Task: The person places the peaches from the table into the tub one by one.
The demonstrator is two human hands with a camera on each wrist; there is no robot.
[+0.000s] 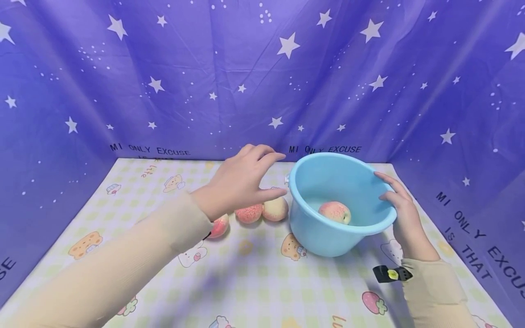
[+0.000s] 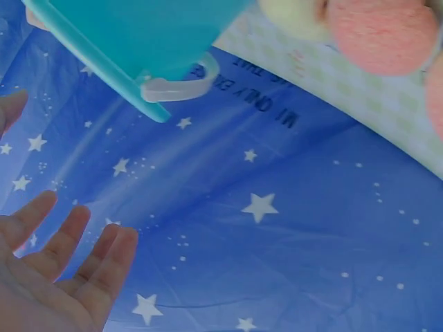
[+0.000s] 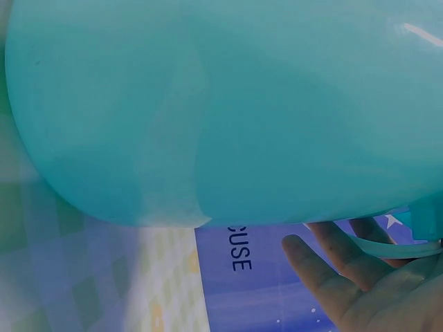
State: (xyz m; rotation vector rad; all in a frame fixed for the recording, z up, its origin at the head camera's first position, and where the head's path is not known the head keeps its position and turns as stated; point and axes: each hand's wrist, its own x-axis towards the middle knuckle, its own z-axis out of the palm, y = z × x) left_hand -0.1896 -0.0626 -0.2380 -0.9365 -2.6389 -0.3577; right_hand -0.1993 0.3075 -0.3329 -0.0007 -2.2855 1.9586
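A light blue bucket (image 1: 324,241) stands on the right half of the table, its mouth leaning toward me. My right hand (image 1: 406,223) grips its right rim, with the thumb and some fingertips over the edge. Inside the bucket lies a pink and cream peach (image 1: 334,212). My left hand (image 1: 242,180) hovers left of the bucket, fingers spread and holding nothing; its fingers (image 2: 104,266) also look loose in the left wrist view. Below it, a pale peach (image 1: 275,210), a pink peach (image 1: 248,214) and a red peach (image 1: 219,227) rest on the table, partly hidden by hand and sleeve.
A checked tablecloth (image 1: 254,282) with cartoon prints covers the table. Purple curtains (image 1: 229,59) with white stars enclose the back and both sides. A white handle end (image 2: 180,86) sticks out from the bucket's side in the left wrist view.
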